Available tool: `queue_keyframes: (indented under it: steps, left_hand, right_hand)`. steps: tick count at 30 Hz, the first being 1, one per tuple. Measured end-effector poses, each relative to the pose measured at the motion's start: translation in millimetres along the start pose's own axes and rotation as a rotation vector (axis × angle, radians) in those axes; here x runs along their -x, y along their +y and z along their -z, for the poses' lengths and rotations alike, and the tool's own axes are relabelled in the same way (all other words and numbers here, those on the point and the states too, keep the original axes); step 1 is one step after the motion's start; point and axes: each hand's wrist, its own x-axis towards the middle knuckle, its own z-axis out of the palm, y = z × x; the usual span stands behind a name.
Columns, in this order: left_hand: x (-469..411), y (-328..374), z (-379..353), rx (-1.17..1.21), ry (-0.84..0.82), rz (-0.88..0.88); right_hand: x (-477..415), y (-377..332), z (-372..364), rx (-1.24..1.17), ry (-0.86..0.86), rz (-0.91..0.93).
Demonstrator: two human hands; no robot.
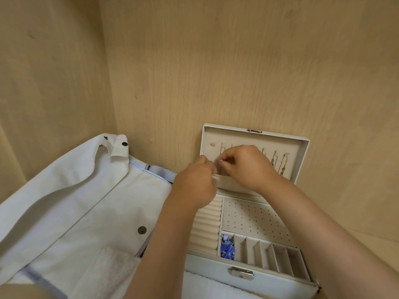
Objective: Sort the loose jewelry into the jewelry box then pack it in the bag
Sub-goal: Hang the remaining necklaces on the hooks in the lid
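Broadly, pale wooden panels (237,61) close in the scene at the back and on the left. A large off-white fabric bag (75,201) lies slumped across the left half, with a dark snap button (141,230) on its near edge and a grey strap (160,169) at its far side. Just to its right stands the light grey jewelry box (216,275), resting on a white towel (205,288). Its lid (302,152) is raised and leans back against the rear panel. The left hand (194,184) reaches in over the box's left edge, its fingers curled and pinching the top edge of the cream pocket (228,182) at the bottom of the lid. The right hand (248,167) is close beside it in front of the lid's lining, thumb and forefinger pinching a tiny pale piece (221,161), too small to identify. Inside the tray, a perforated panel (252,216) fills the far right, a column of cream ring rolls (208,225) runs down the left, and a row of narrow compartments (269,255) lines the front. Gold chains (282,167) hang from hooks on the lid's right side. A cluster of blue jewelry (227,248) sits in the leftmost front compartment, and a silver clasp (240,273) is fixed to the front wall.
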Motion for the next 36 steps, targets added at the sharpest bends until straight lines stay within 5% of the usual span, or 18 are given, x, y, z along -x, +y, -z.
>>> queue_keyframes:
  steps: [6,15,24,36]
  left_hand:
    - [-1,1,0,0.012,0.007,0.014]
    - [-1,4,2,0.003,-0.014,0.043]
    - [1,5,-1,-0.033,0.024,0.034]
    - [-2,1,-1,0.007,0.046,0.019]
  right_hand:
    - [14,3,-8,0.082,-0.029,0.006]
    - [36,25,7,-0.206,-0.093,-0.100]
    - [26,-5,-18,0.248,0.038,0.005]
    - [12,3,-21,0.206,0.155,-0.008]
